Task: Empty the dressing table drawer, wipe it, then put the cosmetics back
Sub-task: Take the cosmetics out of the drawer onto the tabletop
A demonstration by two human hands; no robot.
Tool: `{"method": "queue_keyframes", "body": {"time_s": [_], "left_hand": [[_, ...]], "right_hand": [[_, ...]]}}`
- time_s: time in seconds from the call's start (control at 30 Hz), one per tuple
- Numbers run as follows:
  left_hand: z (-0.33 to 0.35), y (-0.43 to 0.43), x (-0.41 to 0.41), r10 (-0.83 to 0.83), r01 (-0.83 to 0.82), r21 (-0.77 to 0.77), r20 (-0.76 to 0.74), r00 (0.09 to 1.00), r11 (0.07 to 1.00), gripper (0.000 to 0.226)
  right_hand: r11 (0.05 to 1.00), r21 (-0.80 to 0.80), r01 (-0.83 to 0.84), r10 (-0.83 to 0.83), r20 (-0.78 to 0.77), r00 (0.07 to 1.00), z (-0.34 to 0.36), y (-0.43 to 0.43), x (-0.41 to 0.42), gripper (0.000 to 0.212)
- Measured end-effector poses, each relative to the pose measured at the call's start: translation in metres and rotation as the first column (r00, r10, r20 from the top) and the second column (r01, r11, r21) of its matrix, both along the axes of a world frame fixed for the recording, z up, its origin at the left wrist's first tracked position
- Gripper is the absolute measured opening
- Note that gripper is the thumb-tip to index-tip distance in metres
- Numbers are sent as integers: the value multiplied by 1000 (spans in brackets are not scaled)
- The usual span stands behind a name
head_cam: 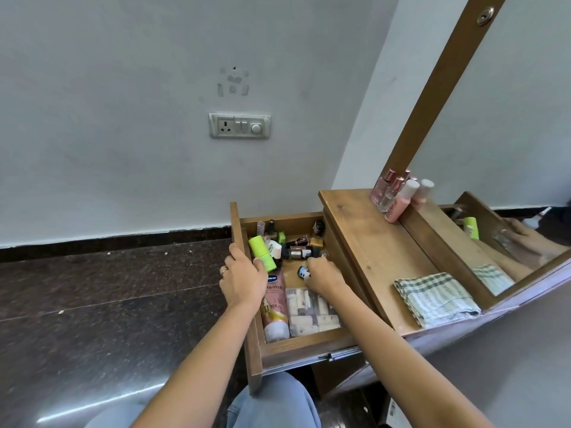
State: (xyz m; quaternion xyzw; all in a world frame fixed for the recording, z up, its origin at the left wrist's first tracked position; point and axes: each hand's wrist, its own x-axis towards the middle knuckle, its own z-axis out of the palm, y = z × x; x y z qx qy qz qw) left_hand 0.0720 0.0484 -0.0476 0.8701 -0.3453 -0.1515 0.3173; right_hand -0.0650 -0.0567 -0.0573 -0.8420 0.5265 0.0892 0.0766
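1. Drawer (309, 343), head view: it stands pulled out of the table (370, 251) toward 9 o'clock, low in the picture at about 6 o'clock. Its long axis runs from 6 to 12 o'clock, and it is full of cosmetics.
2. A lotion tube (275, 307) lies flat along the front board, white cap toward 6 o'clock. At its 12 o'clock lie green tubes (262, 253). Nail polish bottles (301, 245) are jumbled at the far end, some upright and some on their sides. A clear pouch (312, 310) lies at the tube's 3 o'clock.
3. The drawer's 3 o'clock side is tucked under the tabletop and hidden. What the pouch holds is blurred, and most labels cannot be read.
4. The left hand (242, 278) grips the drawer's front board, fingers curled over its top edge and thumb inside beside the green tubes.
5. The right hand (324, 276) reaches into the drawer's middle with fingers bent downward and tips hidden. A blue-and-white bottle (303, 272) sits just at its 9 o'clock. Whether the hand holds anything cannot be told.
6. On the table, a folded checked cloth (435, 298) lies at 4 o'clock. Pink bottles (392, 196) stand at 3 o'clock against the mirror (509, 149).
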Motion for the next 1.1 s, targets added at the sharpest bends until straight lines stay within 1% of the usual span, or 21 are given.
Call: {"method": "queue_keyframes", "body": {"time_s": [0.07, 0.17, 0.2, 0.27, 0.33, 0.4, 0.47, 0.53, 0.67, 0.73, 0.93, 1.0, 1.03, 1.07, 1.1], "left_hand": [[-1, 0, 0, 1, -1, -2, 4, 1000, 1000, 60], [-4, -1, 1, 3, -3, -18, 0, 1000, 1000, 60], [-5, -1, 2, 3, -3, -26, -2, 1000, 1000, 59], [-5, -1, 1, 3, -4, -38, -11, 1000, 999, 58], [-5, -2, 1, 5, -5, -40, -16, 1000, 999, 58], [-5, -2, 1, 3, -4, -34, -10, 1000, 999, 59], [-6, -2, 1, 3, -3, -26, -3, 1000, 1000, 59], [-7, -2, 2, 4, -4, -17, 6, 1000, 1000, 60], [-10, -3, 2, -6, 7, -36, 8, 1000, 999, 60], [-11, -3, 2, -9, 10, -43, 11, 1000, 999, 60], [-12, -3, 3, -10, 10, -52, 1, 1000, 999, 61], [-12, -3, 3, -8, 9, -53, 2, 1000, 999, 61], [-12, -3, 3, -9, 9, -54, 1, 1000, 999, 62], [-12, -3, 3, -11, 11, -55, 1, 1000, 998, 62], [-13, -3, 3, -11, 11, -57, 2, 1000, 998, 62]], "right_hand": [[999, -25, -27, 28, 54, 998, 10, 0, 3, 21], [1000, -2, -26, 26, 230, 973, 48, -11, 8, 19], [1000, -3, -16, 17, 267, 964, 66, -20, 8, 20], [999, -49, 10, 3, 262, 965, 102, -46, 3, 22], [983, -183, 6, 30, 192, 981, 134, -76, -3, 23], [955, -293, -39, 54, 42, 998, 157, -105, -10, 24], [942, -320, -106, 52, -175, 983, 170, -125, -15, 26], [920, -344, -187, 58, -351, 934, 172, -138, -22, 21], [894, -341, -291, 70, -536, 841, 158, -157, -30, 21], [894, -320, -315, 74, -585, 807, 151, -163, -29, 21], [897, -312, -313, 45, -640, 767, 142, -174, -28, 25], [906, -294, -306, 40, -660, 751, 144, -176, -25, 19], [910, -284, -301, 39, -664, 747, 146, -177, -24, 10], [917, -279, -284, 37, -650, 759, 149, -178, -22, 10], [923, -272, -273, 39, -639, 768, 150, -181, -19, 18]]}}
